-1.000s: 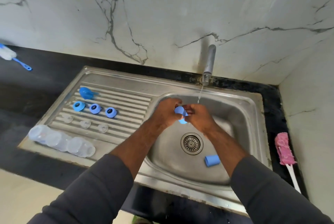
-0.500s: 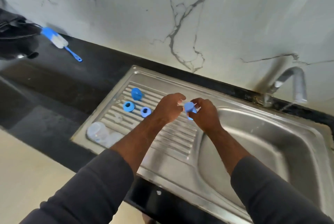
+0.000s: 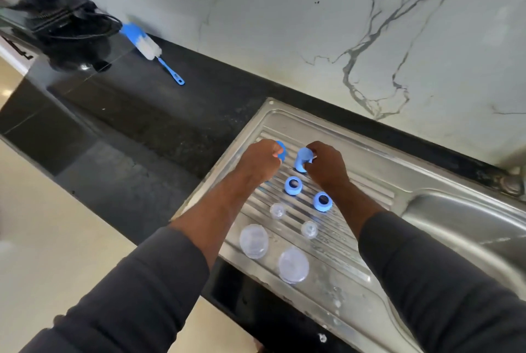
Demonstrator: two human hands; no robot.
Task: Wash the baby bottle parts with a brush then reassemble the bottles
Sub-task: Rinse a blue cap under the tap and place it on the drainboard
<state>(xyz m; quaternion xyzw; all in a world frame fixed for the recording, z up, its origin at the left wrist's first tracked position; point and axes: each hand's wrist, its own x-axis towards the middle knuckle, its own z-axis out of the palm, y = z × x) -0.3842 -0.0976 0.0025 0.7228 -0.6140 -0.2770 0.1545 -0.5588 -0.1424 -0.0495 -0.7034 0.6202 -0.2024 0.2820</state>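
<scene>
- My left hand point(image 3: 263, 160) sits just above centre frame, over the far end of the ribbed drainboard point(image 3: 355, 176). Its fingers are curled tight on the left cap point(image 3: 281, 150), a blue piece mostly hidden behind the knuckles.
- My right hand point(image 3: 327, 166) is just beside it to the right. Its fingertips pinch the right cap point(image 3: 302, 159), also blue, which is tilted with its lower end touching the ribs.
- Below the hands, two blue collar rings point(image 3: 293, 185) point(image 3: 322, 201) lie on the ribs, holes facing up.
- Lower still are two small clear teats point(image 3: 277, 210) point(image 3: 309, 229), apart from each other.
- Nearest the front rim stand two clear bottles point(image 3: 254, 241) point(image 3: 293, 265), seen end-on.
- The sink basin point(image 3: 469, 224) opens at the right edge.
- In the upper left, a blue-and-white bottle brush point(image 3: 148, 48) lies on the black counter point(image 3: 142, 125), beside a black bag point(image 3: 68, 25).
</scene>
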